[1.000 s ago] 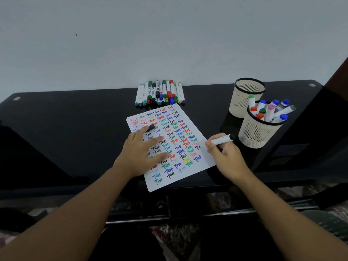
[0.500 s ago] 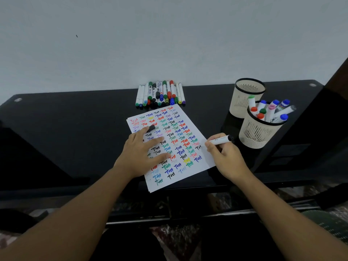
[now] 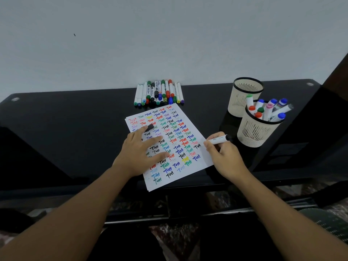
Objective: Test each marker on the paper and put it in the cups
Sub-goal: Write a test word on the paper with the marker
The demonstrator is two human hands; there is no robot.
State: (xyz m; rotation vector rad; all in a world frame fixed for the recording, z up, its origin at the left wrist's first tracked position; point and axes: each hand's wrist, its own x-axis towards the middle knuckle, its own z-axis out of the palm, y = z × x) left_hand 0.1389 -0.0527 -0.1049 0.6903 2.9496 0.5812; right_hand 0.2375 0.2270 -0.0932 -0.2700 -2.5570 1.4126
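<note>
Desk: glossy black desk (image 3: 66,129) pushed up against a plain pale wall (image 3: 169,34), pretty dim lighting.

Paper: white sheet of paper (image 3: 204,157) lying a bit skewed near the front edge, basically covered in rows of little scribbled test words in red, green, blue, black, plus a couple of yellow ones.

Left hand: left hand (image 3: 140,153) lies flat on the sheet's left half, fingers straight and spread, pinning it down. A small black marker cap (image 3: 149,127) sticks out right at the fingertips; can't tell if it's actually pinched or just lying there.

Right hand: right hand (image 3: 224,155) is curled round a white marker with a black end (image 3: 219,139), gripped like a pen. The marker lies almost flat, black end aimed right toward the cups, writing end at the sheet's right edge just beside a black scribble. The tip itself is hidden by the fingers.

Untested pile: loose row of white markers with coloured caps (image 3: 159,93) lies at the back of the desk by the wall, just past the top of the sheet.

Cups: two cream mesh cups with black rims stand to the right. The near cup (image 3: 256,132) is stuffed with markers, red, green and blue caps up. The far cup (image 3: 243,97) is just behind it, touching or nearly so; nothing shows above its rim.
</note>
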